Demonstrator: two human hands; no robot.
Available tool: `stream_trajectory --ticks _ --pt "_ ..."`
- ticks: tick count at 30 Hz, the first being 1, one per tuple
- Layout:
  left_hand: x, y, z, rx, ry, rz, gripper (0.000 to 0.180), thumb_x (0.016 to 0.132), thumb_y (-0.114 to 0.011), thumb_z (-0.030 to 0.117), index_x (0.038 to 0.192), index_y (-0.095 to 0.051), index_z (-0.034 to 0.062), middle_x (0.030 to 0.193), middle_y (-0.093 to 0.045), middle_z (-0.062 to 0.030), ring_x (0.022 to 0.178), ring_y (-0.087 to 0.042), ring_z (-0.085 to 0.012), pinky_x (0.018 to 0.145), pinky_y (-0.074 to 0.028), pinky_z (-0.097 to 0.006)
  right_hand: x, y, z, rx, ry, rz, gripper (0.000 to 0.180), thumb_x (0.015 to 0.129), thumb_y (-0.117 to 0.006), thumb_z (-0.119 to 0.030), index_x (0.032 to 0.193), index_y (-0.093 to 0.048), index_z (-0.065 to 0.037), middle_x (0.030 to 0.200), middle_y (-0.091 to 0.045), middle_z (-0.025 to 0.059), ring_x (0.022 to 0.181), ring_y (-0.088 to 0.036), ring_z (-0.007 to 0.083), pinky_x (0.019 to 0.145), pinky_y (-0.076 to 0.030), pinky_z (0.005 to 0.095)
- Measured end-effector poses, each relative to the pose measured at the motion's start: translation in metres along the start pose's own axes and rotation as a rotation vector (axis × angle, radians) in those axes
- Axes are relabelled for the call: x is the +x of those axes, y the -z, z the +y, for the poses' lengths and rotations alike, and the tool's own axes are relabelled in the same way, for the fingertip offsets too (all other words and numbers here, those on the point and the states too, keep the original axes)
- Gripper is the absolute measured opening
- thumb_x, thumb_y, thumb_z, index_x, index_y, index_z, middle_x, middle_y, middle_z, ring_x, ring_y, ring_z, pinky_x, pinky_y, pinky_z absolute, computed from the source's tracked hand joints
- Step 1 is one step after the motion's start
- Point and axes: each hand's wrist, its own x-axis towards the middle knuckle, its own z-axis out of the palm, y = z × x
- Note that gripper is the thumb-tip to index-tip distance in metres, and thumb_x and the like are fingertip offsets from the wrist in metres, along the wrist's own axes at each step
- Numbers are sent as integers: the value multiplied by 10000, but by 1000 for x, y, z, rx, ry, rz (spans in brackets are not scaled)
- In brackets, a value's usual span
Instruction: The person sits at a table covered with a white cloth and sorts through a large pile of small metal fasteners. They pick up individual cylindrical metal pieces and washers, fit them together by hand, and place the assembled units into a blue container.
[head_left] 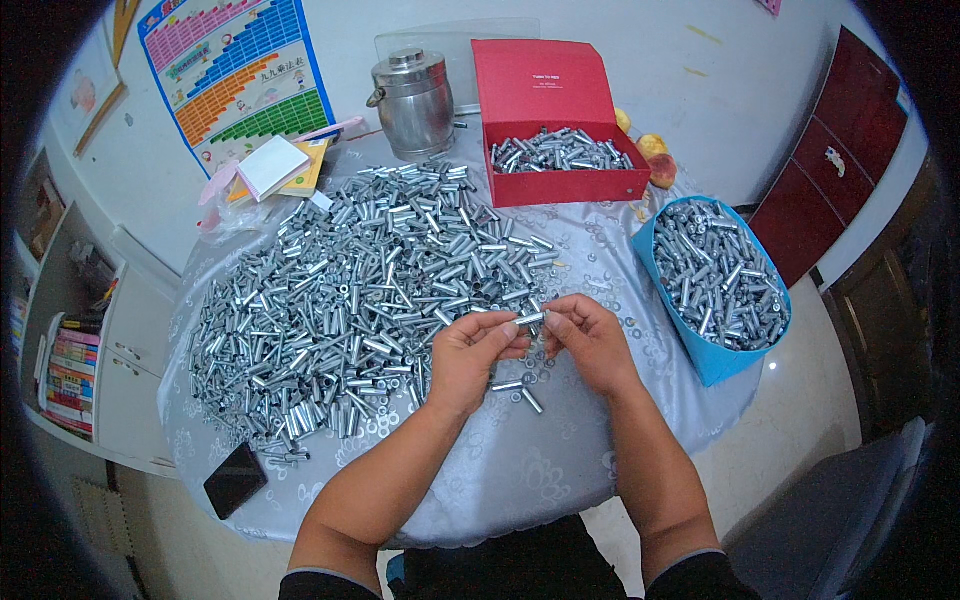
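Observation:
Between both hands I hold one short silvery metal sleeve [529,319], lying roughly level above the table. My left hand [470,355] pinches its left end with thumb and fingers. At the other end, the fingertips of my right hand [587,340] close round it; whether they also hold a small part is hidden. A big heap of similar metal sleeves, bolts and nuts [330,300] spreads over the table left of and beyond my hands. Two loose metal sleeves [532,401] lie on the cloth just below my hands.
A blue bin [708,362] full of metal pieces stands at right. Behind are an open red box [560,188] of metal parts, a steel pot [414,105] and some fruit [655,150]. A black phone [236,481] rests near the left edge of the silvery tablecloth [470,490].

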Motion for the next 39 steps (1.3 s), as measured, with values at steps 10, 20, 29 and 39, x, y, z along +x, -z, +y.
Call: stream_trajectory --ticks 10,20,29,39 --pt "1 1 -2 22 -7 -15 200 893 -639 27 1070 -622 -63 945 -690 -166 820 -693 -217 744 -585 -317 0 -2 -3 5 -44 39 198 963 -574 -209 923 -614 -20 696 -583 29 562 -531 98 513 -445 251" --pt "1 1 -2 8 -2 -6 201 892 -641 29 1071 -622 -59 934 -689 -156 826 -690 -211 748 -582 -319 1 1 -3 63 -127 65 173 936 -619 -186 912 -625 -15 687 -593 28 562 -547 102 517 -461 254" --pt "-1 -4 0 48 -24 30 187 905 -615 43 1072 -619 -40 949 -690 -157 792 -690 -208 727 -577 -311 1 0 -1 85 -98 70 194 933 -620 -199 946 -622 -6 723 -610 44 598 -577 117 552 -486 256" --pt "4 4 19 124 -317 270 166 947 -573 102 1042 -625 -24 844 -674 -103 665 -641 -146 586 -537 -254 17 41 -39 972 321 724 356 1006 -483 -286 1145 -533 38 1070 -627 162 987 -631 216 887 -530 324"
